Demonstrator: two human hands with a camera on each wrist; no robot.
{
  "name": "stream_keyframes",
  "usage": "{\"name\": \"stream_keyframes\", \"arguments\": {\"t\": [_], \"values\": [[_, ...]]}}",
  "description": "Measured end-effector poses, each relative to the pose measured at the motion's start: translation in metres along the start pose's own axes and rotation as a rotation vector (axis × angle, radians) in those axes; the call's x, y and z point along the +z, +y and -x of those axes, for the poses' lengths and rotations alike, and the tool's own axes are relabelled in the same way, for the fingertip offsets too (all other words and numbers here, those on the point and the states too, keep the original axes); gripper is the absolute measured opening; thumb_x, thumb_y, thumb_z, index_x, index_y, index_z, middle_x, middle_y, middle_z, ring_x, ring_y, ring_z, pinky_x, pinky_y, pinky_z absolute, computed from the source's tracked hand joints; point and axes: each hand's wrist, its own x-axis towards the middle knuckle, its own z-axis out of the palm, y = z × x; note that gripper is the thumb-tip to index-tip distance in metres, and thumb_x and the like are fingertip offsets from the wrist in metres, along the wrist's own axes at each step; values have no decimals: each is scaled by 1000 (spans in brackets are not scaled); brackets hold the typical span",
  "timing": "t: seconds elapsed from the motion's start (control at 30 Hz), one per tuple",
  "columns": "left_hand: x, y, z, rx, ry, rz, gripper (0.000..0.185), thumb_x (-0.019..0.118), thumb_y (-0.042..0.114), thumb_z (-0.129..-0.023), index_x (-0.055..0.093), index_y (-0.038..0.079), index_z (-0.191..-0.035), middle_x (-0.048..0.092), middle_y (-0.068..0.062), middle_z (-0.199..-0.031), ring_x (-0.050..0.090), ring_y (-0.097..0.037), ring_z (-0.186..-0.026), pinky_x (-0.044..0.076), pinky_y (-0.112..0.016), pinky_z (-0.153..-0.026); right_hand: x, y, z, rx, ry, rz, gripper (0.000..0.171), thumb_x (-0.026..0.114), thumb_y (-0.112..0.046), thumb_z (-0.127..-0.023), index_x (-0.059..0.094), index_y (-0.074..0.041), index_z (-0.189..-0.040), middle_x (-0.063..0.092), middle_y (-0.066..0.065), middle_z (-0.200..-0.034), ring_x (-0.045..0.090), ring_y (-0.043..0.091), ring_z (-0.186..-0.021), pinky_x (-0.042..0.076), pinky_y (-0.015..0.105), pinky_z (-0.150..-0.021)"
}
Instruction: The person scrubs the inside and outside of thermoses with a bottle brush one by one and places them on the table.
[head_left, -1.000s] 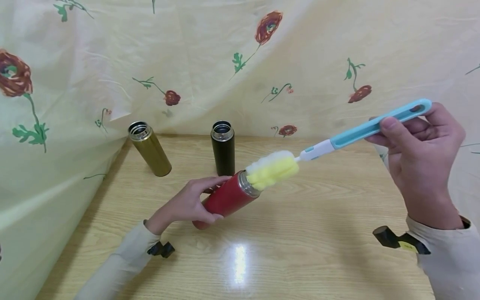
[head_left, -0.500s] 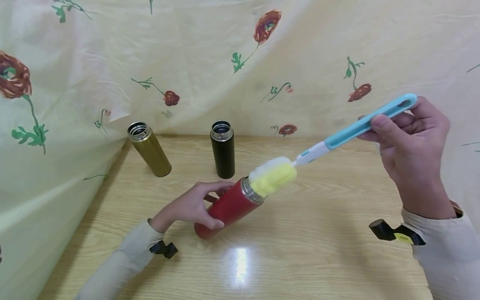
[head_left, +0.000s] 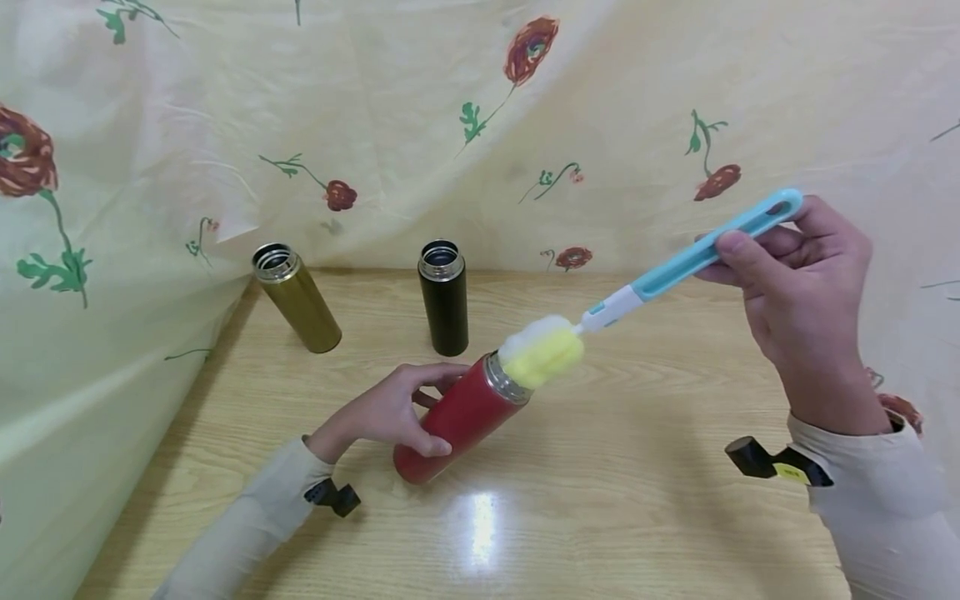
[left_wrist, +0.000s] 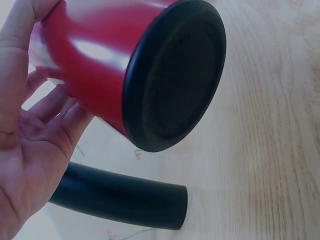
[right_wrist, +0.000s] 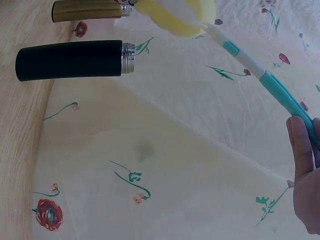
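My left hand (head_left: 401, 410) grips a red vacuum flask (head_left: 468, 408) round its body, tilted with its steel mouth up to the right. The flask's dark base (left_wrist: 182, 75) faces the left wrist camera. My right hand (head_left: 810, 292) pinches the turquoise handle of a bottle brush (head_left: 690, 262) between thumb and fingers. The brush's yellow and white sponge head (head_left: 551, 354) sits at the flask's mouth; most of the sponge shows outside, its tip hidden by the rim.
Behind the red flask stands a black flask (head_left: 444, 308), lidless and upright. A gold flask (head_left: 300, 304) is farther left, also without a lid. Flowered cloth (head_left: 420, 108) hangs behind and to the left of the wooden table (head_left: 600, 500).
My right hand has moved left and the brush with it. The red flask has shifted slightly right and toward me, tilting a little more upright. Both hands keep their hold.
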Motion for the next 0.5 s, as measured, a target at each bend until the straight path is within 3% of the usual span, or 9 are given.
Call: {"name": "stream_keyframes", "arguments": {"t": [0.5], "values": [[3,-1,0,-27,-34,37,84,86,27,-75,50,10,-148,64,-3,-131,61,-22,-117,59,-36,-91,0,7,7,47,1,74,20,49,36,-83,56,26,-100,71,32,-82,75,38,-72,61,44,-63]]}}
